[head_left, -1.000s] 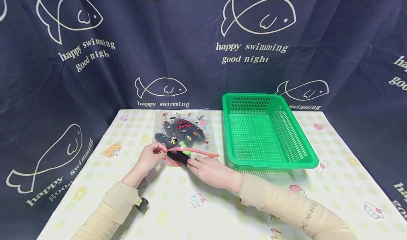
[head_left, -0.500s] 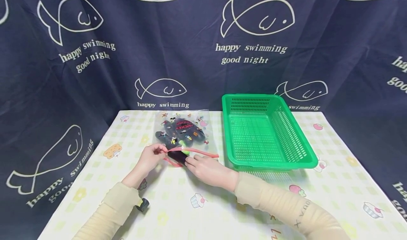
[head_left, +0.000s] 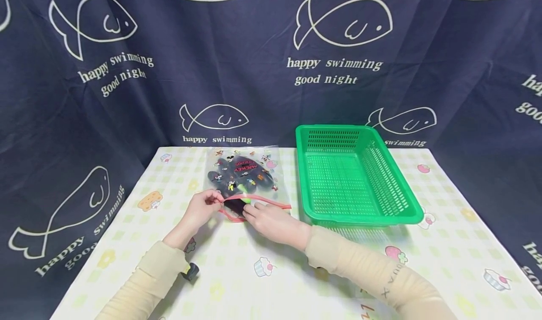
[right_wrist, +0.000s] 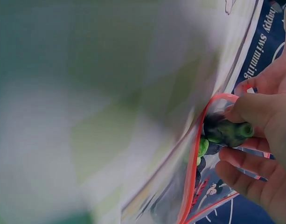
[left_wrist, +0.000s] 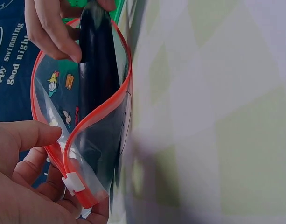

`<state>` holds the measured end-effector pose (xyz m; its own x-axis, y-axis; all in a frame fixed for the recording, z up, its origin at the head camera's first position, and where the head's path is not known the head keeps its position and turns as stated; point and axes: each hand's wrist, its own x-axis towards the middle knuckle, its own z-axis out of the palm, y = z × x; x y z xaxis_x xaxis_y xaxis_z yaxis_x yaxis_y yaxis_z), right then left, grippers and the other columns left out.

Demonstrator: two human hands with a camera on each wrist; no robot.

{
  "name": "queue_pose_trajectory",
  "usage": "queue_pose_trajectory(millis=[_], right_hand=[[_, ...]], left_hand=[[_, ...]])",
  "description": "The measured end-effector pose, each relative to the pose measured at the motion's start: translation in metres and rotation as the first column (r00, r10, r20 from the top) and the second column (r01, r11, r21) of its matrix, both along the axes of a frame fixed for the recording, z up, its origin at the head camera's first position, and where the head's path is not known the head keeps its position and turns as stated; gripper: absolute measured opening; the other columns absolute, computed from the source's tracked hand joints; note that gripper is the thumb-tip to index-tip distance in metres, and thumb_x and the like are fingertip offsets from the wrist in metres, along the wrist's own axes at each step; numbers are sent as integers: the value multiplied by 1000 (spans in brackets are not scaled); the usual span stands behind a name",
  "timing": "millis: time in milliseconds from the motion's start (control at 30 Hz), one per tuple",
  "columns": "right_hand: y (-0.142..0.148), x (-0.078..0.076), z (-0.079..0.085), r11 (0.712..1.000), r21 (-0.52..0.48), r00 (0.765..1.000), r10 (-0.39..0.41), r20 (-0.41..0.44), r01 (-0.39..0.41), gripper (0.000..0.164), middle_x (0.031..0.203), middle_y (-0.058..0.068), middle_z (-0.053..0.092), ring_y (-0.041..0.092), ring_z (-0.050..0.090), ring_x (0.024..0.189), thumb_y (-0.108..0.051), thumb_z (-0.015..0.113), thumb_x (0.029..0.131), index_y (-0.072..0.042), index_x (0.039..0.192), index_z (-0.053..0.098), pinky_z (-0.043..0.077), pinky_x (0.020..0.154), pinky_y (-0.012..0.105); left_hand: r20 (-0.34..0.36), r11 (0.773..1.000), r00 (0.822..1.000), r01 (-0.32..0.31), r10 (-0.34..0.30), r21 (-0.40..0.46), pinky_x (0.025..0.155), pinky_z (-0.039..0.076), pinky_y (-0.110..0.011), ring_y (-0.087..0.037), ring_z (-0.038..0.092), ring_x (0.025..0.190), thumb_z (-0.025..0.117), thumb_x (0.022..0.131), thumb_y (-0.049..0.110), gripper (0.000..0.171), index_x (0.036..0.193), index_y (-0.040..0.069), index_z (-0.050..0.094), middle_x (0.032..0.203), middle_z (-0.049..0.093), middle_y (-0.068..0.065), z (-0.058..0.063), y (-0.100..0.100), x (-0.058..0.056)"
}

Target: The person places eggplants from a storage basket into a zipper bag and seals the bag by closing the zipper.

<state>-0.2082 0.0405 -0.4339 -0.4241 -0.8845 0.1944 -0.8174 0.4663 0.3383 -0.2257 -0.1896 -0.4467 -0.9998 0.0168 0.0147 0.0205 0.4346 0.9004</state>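
A clear zip bag [head_left: 279, 179] with cartoon prints and a red rim lies on the table, its mouth toward me. Several dark, long shapes and a small green thing [head_left: 246, 199] show inside. My left hand [head_left: 198, 214] pinches the rim's left corner, near the white slider [left_wrist: 73, 182] in the left wrist view. With thumb and fingers, my right hand [head_left: 275, 223] holds an eggplant [left_wrist: 98, 60] by its green stem end [right_wrist: 245, 130]. The eggplant's far part is inside the bag's mouth; its near end sticks out.
A green plastic basket [head_left: 408, 193] with slotted walls stands right of the bag. Beside the left sleeve is a small black object [head_left: 190, 271]. A checked cloth [head_left: 237, 287] covers the table; a dark blue fish-print curtain [head_left: 262, 89] hangs behind.
My right hand has moved forward and slightly left, pushing the eggplant deeper into the bag. My left hand stays at the rim's corner.
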Motion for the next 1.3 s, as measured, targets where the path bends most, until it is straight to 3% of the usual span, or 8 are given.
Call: queue_pose_trajectory(millis=[267,600,800,1067,1300], right_hand=[[-7,-10,-3,999,20,999,-32,10,32,36,127,3,58,19,57,113,-12,56,91,-9,126,59,44,97,30],[-18,-16,-5,999,15,999,-48,-1,48,35,127,3,58,19,58,107,-17,57,91,-11,125,60,46,94,29],[-17,-14,-5,998,22,996,-63,62,62,37,133,7,54,23,57,115,-16,53,94,-9,130,55,46,95,32],[-8,-11,-5,1000,0,993,-25,117,25,41,132,12,53,25,54,120,-14,55,92,-5,131,53,44,99,33],[2,-11,-9,999,-38,997,10,76,-7,30,123,7,56,19,56,113,-12,51,94,-7,123,57,45,97,28]], left_hand=[[22,1000,1000,2,-2,1,65,47,-24,-15,57,70,60,77,-8,16,92,-5,63,76,62,-4,2,1,0],[18,1000,1000,2,-2,-17,65,46,-22,-14,56,71,61,78,-6,14,92,-4,63,81,63,-10,6,4,1],[13,1000,1000,-2,2,-11,64,46,-22,-14,55,69,60,77,-7,14,91,-5,63,80,63,-10,7,4,1],[22,1000,1000,-6,6,-7,64,46,-24,-15,57,69,60,78,-7,13,91,-3,64,77,62,-7,6,4,0],[25,1000,1000,-8,8,-1,63,46,-23,-14,57,69,60,77,-7,14,90,-3,64,76,61,-4,6,4,0]])
